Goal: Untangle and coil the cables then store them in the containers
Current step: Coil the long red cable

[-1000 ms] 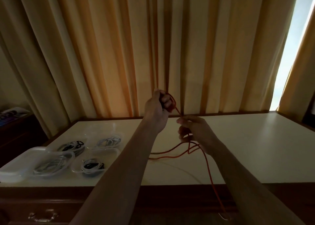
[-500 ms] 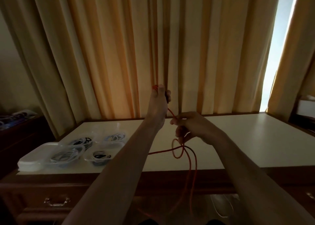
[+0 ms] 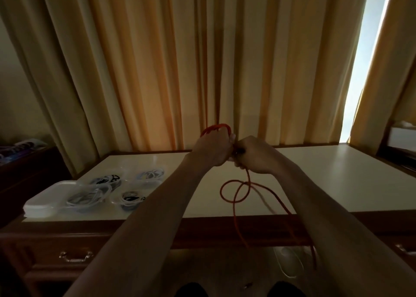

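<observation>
An orange-red cable (image 3: 235, 190) hangs from both hands above the white table top (image 3: 326, 179). My left hand (image 3: 213, 150) grips a small coil of it, whose loops stick out above the fist. My right hand (image 3: 254, 156) is pressed against the left and pinches the same cable. Below the hands the cable forms a loose loop, then trails over the table's front edge toward the floor. Clear plastic containers (image 3: 90, 197) at the table's left hold coiled white and black cables.
A stack of white lids (image 3: 42, 203) sits at the table's front left corner. Wooden drawers with metal handles (image 3: 75, 256) run below the top. Tan curtains (image 3: 180, 60) hang behind the table. A white cable (image 3: 290, 263) lies on the floor.
My right hand has risen to meet the left hand, bringing another turn of cable to the coil. The loose loop below has shifted right and lower.
</observation>
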Demonstrator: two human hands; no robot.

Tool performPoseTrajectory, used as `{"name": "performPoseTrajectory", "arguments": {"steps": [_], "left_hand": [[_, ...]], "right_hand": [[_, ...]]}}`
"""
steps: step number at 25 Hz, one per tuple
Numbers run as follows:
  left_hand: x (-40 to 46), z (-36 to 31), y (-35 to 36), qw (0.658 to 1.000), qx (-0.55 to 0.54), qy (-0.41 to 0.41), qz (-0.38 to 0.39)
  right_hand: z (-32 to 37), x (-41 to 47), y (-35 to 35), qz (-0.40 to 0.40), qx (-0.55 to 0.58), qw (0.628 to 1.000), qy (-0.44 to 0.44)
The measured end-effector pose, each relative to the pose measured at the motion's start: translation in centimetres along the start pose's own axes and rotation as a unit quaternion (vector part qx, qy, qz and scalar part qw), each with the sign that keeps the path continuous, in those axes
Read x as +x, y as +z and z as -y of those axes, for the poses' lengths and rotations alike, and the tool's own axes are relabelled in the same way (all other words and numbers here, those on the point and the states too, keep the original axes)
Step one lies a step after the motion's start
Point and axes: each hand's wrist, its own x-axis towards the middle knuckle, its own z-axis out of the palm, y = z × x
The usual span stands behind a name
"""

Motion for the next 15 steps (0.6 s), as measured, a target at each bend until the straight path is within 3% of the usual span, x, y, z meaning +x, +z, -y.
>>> {"name": "performPoseTrajectory", "arguments": {"steps": [2,4,7,8,11,13,15], "left_hand": [[-0.2,0.3,0.2,0.992,0.074,0.002,0.106],[-0.2,0.3,0.2,0.977,0.057,-0.020,0.203],[-1.1,0.7,-0.8,0.952,-0.162,-0.069,0.251],[-1.3,1.2,-1.3,0.922,-0.277,-0.089,0.254],[-1.6,4.0,-1.9,0.755,-0.566,-0.121,0.307],[-1.8,5.1,-1.7,0.679,-0.646,-0.113,0.329],[-2.2,4.8,-1.8,0.631,-0.702,-0.096,0.317]], "right_hand": [[-0.7,0.3,0.6,0.031,-0.027,0.999,0.008],[-1.2,0.9,0.8,0.056,-0.071,0.996,0.021],[-1.9,1.0,1.1,-0.004,-0.141,0.990,-0.004],[-2.1,0.9,1.3,-0.036,-0.132,0.990,-0.018],[-2.8,0.5,1.3,-0.062,-0.043,0.997,-0.023],[-3.1,0.5,1.4,-0.026,-0.061,0.998,0.002],[-3.0,0.7,1.5,-0.017,-0.132,0.991,0.025]]}}
